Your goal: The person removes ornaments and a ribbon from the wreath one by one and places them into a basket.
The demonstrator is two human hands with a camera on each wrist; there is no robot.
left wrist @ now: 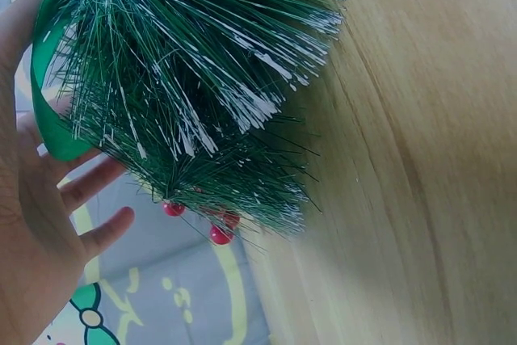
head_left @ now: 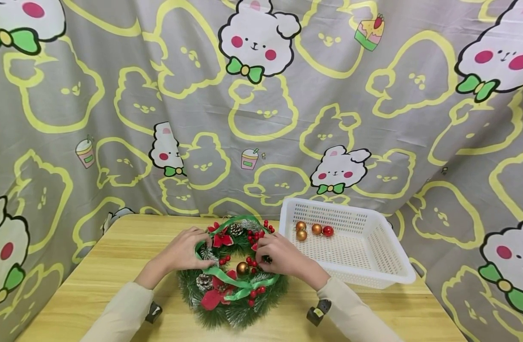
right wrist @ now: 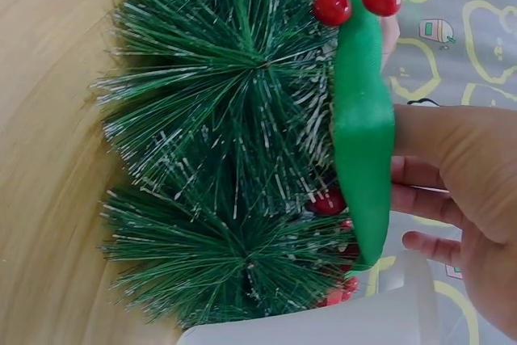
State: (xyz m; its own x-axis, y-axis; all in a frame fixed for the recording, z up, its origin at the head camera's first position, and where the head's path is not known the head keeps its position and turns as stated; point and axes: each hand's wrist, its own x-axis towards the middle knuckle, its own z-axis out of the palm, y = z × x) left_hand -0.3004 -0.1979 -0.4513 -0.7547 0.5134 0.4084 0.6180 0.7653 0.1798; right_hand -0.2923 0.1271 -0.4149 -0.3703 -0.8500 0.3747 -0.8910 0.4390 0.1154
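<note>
With left hand (head_left: 187, 250) spread, right hand (head_left: 279, 255) unclear in grip, could drag glossy green ribbon (right wrist: 363, 119) off round, green-bristled wreath (right wrist: 230, 123) by overpulling.

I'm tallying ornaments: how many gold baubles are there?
4: three gold baubles in the white plastic basket, another gold bauble at the inner edge of the wreath; others may be hidden.

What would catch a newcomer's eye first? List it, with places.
Probably the wreath, on the table between the left hand and right hand, with red flowers and a shiny green ribbon looping over it. Behind, the grey curtain printed with cartoon rabbits fills the background. To the wreath's right, a white basket holds four small baubles.
</note>
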